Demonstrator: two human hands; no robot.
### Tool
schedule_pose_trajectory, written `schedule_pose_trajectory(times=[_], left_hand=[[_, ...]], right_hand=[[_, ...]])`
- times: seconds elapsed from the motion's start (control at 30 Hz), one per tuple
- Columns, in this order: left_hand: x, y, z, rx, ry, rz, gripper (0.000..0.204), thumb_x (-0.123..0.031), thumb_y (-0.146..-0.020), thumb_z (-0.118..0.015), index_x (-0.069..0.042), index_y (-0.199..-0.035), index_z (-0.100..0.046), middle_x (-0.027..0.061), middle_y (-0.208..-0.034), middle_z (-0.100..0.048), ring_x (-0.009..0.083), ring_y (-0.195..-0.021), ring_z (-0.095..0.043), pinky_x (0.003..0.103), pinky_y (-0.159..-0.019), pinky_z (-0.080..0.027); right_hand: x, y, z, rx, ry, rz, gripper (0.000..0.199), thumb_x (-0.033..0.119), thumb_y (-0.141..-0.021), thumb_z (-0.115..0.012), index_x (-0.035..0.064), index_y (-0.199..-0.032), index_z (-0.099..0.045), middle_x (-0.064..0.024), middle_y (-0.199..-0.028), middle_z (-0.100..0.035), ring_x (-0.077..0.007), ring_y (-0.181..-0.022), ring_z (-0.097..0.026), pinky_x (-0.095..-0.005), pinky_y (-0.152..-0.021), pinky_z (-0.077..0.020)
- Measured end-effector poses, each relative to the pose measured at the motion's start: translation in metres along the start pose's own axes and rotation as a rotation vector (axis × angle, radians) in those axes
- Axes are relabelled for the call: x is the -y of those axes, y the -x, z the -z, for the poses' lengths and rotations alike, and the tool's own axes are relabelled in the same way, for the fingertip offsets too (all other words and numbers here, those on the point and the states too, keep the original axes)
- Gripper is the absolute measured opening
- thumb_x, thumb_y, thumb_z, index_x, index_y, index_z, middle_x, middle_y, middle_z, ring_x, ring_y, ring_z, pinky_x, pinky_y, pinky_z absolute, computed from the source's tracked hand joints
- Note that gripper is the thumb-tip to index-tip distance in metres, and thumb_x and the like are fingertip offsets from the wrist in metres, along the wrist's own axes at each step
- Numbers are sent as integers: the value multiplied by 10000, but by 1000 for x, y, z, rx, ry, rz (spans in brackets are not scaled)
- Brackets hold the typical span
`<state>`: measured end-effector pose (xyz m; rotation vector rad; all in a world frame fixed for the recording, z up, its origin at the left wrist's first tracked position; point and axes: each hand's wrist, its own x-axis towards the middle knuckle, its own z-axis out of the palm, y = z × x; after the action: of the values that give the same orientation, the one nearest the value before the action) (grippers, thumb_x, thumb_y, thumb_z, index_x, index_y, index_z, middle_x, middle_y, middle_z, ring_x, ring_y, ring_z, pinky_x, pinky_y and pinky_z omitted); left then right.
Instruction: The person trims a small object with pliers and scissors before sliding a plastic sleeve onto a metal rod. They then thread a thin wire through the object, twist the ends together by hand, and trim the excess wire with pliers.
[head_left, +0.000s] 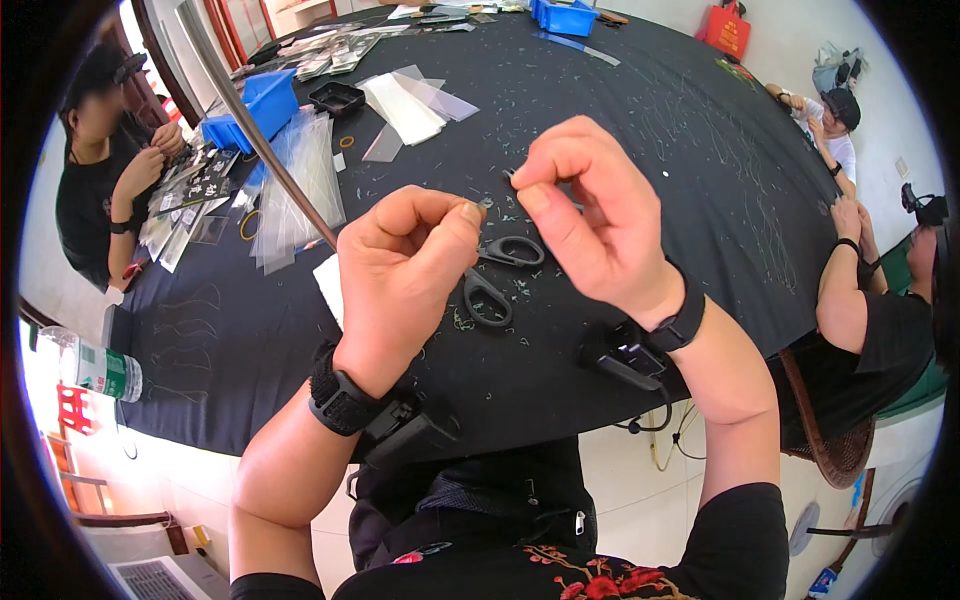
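Note:
Above the black-covered table point(620, 120), my left hand point(405, 270) is closed, thumb pressed to forefinger around a tiny bit of something. My right hand point(605, 220) pinches too, a small dark tip poking out between thumb and finger. What either hand holds is too fine to name. A narrow gap separates the two sets of fingertips. Below and between them lies a pair of black-handled scissors point(515, 263), its blades hidden behind my left hand. Small greenish scraps are scattered around the scissors.
A metal pole point(258, 130) slants up left of my hand. Beyond it are clear plastic sheets point(290, 205), a blue bin point(258, 108), a black tray point(337, 98) and white sheets point(400, 112). A bottle point(108, 373) lies at the left edge. Other people sit at both sides.

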<state>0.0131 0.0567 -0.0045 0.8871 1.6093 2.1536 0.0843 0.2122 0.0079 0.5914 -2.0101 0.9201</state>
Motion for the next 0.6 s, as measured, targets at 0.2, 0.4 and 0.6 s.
schedule_pose_trajectory(times=[0.2, 0.4, 0.6], left_hand=[[-1, 2, -1, 8, 53, 49, 117, -123, -812, -594, -8, -823, -616, 1, -700, -594, 44, -589, -543, 158, -487, -387], [-2, 2, 0, 26, 34, 66, 133, -137, -827, -585, -12, -858, -617, 5, -729, -603, 47, -599, -544, 158, -483, -388], [-2, 0, -1, 59, 89, 64, 175, -176, -863, -560, -14, -913, -601, 15, -759, -600, 49, -615, -543, 162, -483, -392]], right_hand=[[-5, 2, -2, 91, -197, -184, 202, -68, -767, -562, 1, -954, -595, -54, -918, -533, -76, -733, -494, -198, -628, -401], [-6, 5, -2, 111, -164, -244, 136, -43, -800, -548, -12, -921, -602, -46, -879, -541, -68, -744, -506, -188, -623, -409], [-10, 4, -5, -2, -223, -280, 100, 15, -798, -575, 20, -885, -624, -23, -782, -567, -50, -640, -500, -191, -560, -407]])
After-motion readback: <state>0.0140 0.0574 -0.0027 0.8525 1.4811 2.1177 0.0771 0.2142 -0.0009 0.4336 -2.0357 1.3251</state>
